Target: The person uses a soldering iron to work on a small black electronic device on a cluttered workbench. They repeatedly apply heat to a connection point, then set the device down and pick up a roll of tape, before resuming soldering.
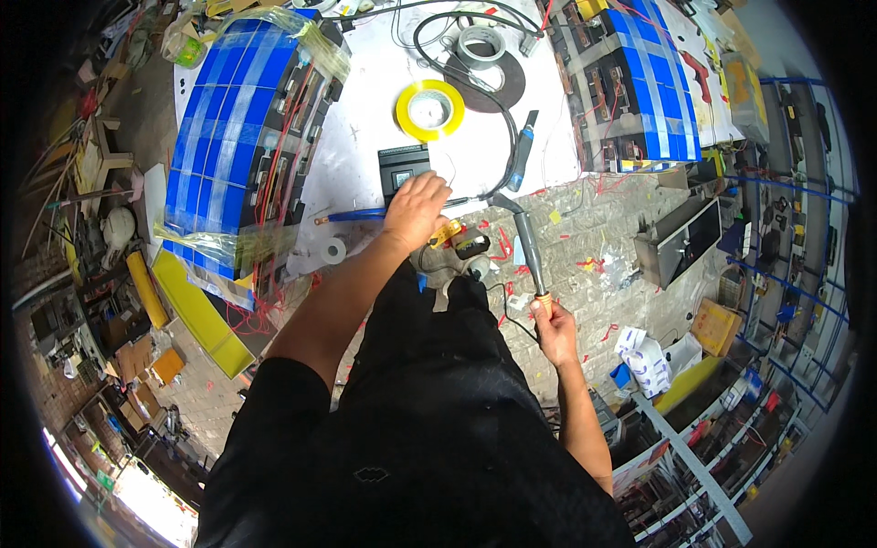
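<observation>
Soldering iron [528, 248], long and grey with an orange collar, is held in the right hand [554, 331], grip closed round its handle, tip near the tabletop [365, 155] edge. Left hand [416, 210] rests flat, fingers spread, on a small black box [404, 169] beside a blue cable [352, 216]. Yellow tape roll [429, 110] and grey tape roll [480, 46] lie beyond, between blue-wrapped battery packs [237, 137].

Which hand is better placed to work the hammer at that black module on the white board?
Right, probably. The right hand grips the hammer by its handle, while the left hand rests by the black module.
</observation>
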Demonstrator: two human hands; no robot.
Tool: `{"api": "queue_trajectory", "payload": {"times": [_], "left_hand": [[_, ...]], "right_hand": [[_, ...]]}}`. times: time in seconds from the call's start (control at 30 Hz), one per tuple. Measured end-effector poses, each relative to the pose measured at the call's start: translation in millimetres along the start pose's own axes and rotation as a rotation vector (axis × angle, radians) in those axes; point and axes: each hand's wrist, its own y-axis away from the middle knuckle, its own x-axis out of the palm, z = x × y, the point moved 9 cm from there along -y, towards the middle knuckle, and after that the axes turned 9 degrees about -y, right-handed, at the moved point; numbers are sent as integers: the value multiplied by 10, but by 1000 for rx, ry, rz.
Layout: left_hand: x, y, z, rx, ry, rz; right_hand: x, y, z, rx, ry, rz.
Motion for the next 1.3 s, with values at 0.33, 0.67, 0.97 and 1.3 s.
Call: {"api": "queue_trajectory", "payload": {"times": [0.33, 0.67, 0.97, 1.3], "left_hand": [[-24, 215, 928, -1065, 86, 103], [301, 138, 1399, -1117, 265, 222], [54, -78, 875, -1231, 91, 313], [-135, 127, 905, -1220, 414, 75]], "right_hand": [[57, -33, -61, 57, -6, -7], [110, -46, -22, 21, -3, 0], [109, -59, -61, 45, -28, 5], [112, -93, 43, 4, 17, 16]]}}
